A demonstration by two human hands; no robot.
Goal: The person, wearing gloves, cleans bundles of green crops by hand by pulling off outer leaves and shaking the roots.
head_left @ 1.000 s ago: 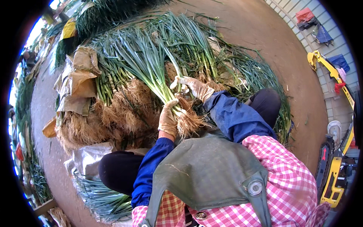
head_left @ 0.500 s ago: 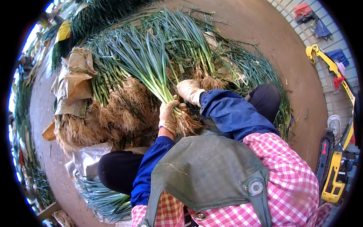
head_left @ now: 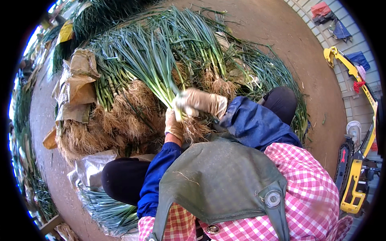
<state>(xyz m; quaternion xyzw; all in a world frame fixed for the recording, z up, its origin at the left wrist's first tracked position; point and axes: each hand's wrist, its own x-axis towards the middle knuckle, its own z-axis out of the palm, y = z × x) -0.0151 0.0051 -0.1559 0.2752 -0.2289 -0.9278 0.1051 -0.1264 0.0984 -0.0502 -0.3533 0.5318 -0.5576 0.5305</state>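
Observation:
My gloved left hand [head_left: 173, 124] is closed around the lower stems of a bunch of green onions [head_left: 159, 82]. The bunch leans away to the far left, its long leaves lying over the pile and its pale roots [head_left: 196, 129] hanging out on the near side. Just above the left hand, my gloved right hand [head_left: 203, 102] reaches across the white stems. Its fingers are blurred by motion, so their grip is unclear. More green onions with tangled brown roots [head_left: 136, 106] lie left of the bunch, and another clump [head_left: 215, 66] lies behind the right hand.
Brown paper wrapping [head_left: 82, 78] covers the pile's left end. Loose green leaves [head_left: 273, 74] spread to the right. More greens [head_left: 108, 211] lie by my left knee. A yellow toy-like excavator [head_left: 354, 184] stands at the far right by a tiled wall [head_left: 352, 106].
My right hand has moved left from beside the bunch onto its stems, blurring as it goes. The left hand keeps its hold and has shifted slightly left.

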